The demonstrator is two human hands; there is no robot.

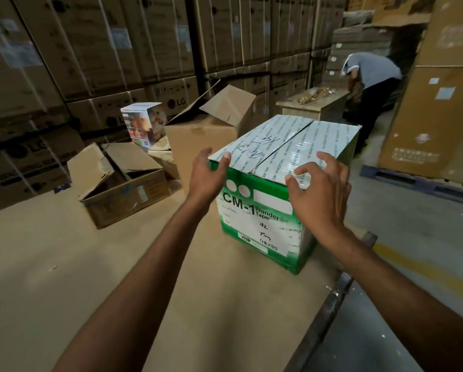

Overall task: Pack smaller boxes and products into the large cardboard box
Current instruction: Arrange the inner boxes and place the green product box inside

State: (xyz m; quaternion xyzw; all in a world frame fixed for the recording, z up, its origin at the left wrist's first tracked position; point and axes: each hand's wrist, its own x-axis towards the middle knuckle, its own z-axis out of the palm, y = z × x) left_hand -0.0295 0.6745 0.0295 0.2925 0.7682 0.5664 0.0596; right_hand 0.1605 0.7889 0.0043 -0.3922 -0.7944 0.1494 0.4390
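Head view: green-and-white cardboard box (254,218), flaps closed, contents hidden; left hand (206,174) clasps its corner, right hand (319,196) rests spread fingertips on top.

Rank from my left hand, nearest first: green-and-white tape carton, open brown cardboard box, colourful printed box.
1. Green-and-white tape carton, touching the left hand.
2. Open brown cardboard box, off to the left.
3. Colourful printed box, behind that, farther back.

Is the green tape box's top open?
No, both top flaps of the green tape box lie flat and meet along the middle.
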